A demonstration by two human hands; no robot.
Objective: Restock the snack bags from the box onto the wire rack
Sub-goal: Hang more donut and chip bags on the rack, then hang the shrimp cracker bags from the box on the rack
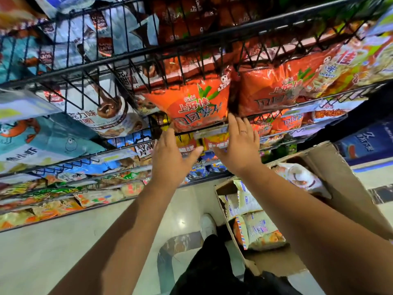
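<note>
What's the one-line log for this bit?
left hand: open, below orange foil snack bag | right hand: open, beside it | bag: on black wire rack | brown cardboard box: pale snack bags inside

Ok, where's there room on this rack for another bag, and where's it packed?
A dark gap shows between the front orange bag and the neighbouring orange bag, above the right hand. The doughnut bags left of them are crammed. Floor by the box is bare.
</note>
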